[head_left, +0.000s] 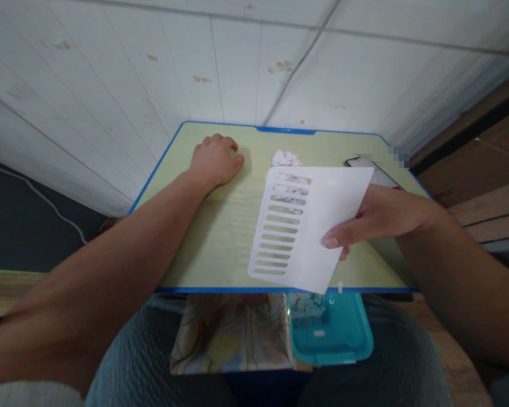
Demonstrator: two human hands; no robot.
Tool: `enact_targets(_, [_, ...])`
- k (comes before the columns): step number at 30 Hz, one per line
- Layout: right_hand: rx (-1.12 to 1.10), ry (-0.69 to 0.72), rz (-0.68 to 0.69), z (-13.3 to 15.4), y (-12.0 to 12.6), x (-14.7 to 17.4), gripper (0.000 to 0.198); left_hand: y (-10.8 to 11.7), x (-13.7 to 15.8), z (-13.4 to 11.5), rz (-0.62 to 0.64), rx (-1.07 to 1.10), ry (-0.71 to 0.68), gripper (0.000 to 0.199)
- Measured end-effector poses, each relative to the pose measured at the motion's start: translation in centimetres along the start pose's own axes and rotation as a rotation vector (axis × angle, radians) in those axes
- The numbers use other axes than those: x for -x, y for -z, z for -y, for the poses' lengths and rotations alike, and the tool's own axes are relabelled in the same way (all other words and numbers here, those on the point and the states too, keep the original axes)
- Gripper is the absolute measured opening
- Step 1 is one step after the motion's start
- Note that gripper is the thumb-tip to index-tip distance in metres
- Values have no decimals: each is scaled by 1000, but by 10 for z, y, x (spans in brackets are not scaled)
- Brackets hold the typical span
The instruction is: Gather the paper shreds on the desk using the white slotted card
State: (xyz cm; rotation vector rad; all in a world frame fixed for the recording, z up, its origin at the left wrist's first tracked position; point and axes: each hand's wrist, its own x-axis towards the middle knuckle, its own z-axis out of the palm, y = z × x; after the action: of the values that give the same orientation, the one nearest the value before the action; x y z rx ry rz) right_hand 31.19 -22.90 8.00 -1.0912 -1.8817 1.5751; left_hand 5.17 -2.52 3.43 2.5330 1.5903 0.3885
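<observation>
My right hand point(360, 223) grips a thin white slotted panel point(318, 226) near its right edge, thumb on top. The panel is tilted above the table, and a row of long slots runs down its left side. Scraps of white paper show through the upper slots. A small heap of torn white paper bits point(285, 158) lies just beyond the panel's far edge. To the left, my left hand point(216, 158) rests on the light green tabletop point(220, 237), holding nothing, its fingers loosely bent and apart.
Below the table's blue front edge, a teal plastic tub point(335, 333) holds paper scraps beside a patterned surface point(233, 339) above my lap. A flat phone-like object point(371, 167) lies at the back right. A cable point(297, 65) runs down the white wall behind.
</observation>
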Motion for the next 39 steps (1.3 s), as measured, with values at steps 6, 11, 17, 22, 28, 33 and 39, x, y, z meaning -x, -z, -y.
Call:
enact_targets(6, [42,-50,-18,0,16,6,30,-9,-10,10,-32,42,-11,44])
enact_targets(11, [112,-98,-102,-5,28,11,38,-19,-20,21,-87,95,-31,42])
enact_targets(17, [96,-123,-15,-3,27,10,38,-19,-20,23,-78,113,-35,45])
enact_targets(22, [84,-67,4,-2,28,10,38,-12,-14,16,-53,86,-17,41])
enact_targets(28, [73,59,-273,-10,25,-4,39,-7,-8,7,-31,10,-6,47])
enact_targets(33, [160,158,-548,-14,15,-13,40,-14,-13,12,-59,69,-10,47])
enact_targets(39, [301,112,-647,-19,6,-16,44,-19,-14,15,-83,100,-28,44])
